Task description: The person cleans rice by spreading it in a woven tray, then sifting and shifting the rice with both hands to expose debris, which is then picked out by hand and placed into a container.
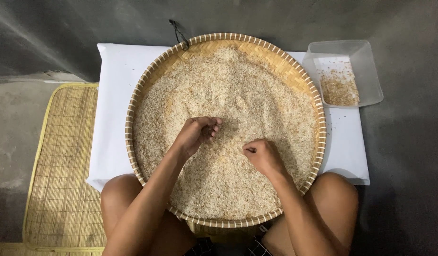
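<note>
Grey concrete floor under a white cloth [115,118] bearing a round woven tray [318,142] of rice [238,95], left hand [196,134] cupped with fingers curled together, right hand [262,155] pinching grains, tray overhanging the knees and liable, seemingly, to tip and spill.

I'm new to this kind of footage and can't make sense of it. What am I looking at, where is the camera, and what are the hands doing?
There is no machine here: a seated person wears a camera on the head, looking straight down. A round woven tray full of rice grains rests on a white cloth. The left hand is cupped above the grains; the right hand pinches at them, though what it holds is too small to tell. A clear plastic container with some husky grains sits at the upper right, a straw mat on the left.
</note>
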